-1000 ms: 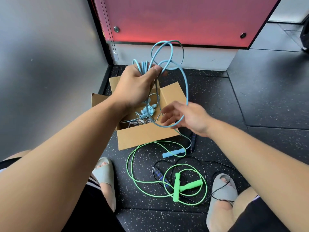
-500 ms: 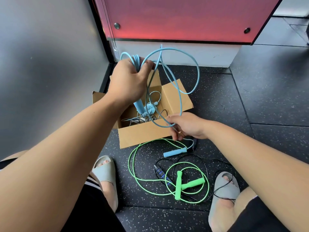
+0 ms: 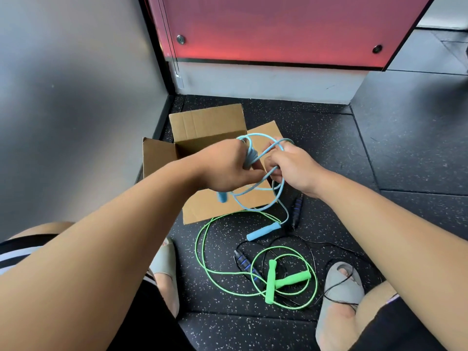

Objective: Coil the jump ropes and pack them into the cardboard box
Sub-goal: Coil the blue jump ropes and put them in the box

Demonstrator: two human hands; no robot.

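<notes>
**Coiling of the blue rope point(image 3: 250, 154), mid-task.**

*Progress.* The blue rope is partly gathered. Several loops are bunched between the two hands above the box point(image 3: 207, 122). A long tail runs down past the box's front wall to one blue handle point(image 3: 263, 231) lying on the floor point(image 3: 329, 148). The second blue handle point(image 3: 222, 197) hangs just below the left hand. The green rope point(image 3: 288, 279) and the black rope point(image 3: 243, 261) lie loose and overlapping on the floor in front of the box, between the person's sandals point(image 3: 340, 290); neither is coiled or packed. The box stands open with its flaps out. Its inside is hidden by hands and forearms, so its contents cannot be told. On this reading, none of the three visible ropes is finished. The blue one needs its tail wound in and must then go into the box, and the other two are untouched.

*Hands.* The left hand point(image 3: 228, 168) is closed, fingers wrapped round the bunched blue loops, with the back of the hand to the camera. The right hand point(image 3: 291, 165), just beside it, is also closed, fingers curled round a strand of the same rope, with a loop passing over its knuckles. It appears to be laying on or tightening the next turn.
</notes>
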